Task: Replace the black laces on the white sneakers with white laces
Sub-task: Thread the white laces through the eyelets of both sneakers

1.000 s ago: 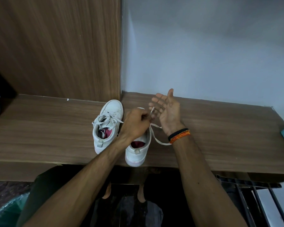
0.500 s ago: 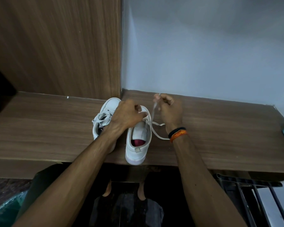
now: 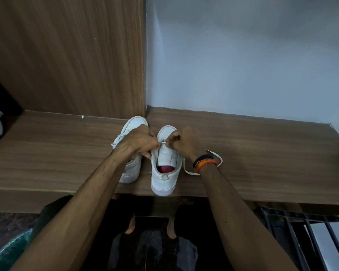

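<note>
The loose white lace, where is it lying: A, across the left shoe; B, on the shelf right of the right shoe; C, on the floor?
B: the lace loops on the shelf beside the right shoe, partly behind the right wrist.

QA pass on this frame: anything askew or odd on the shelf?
Only mild things: the right sneaker has its heel past the shelf edge, and the loose white lace trails beside it. No damage visible.
</note>
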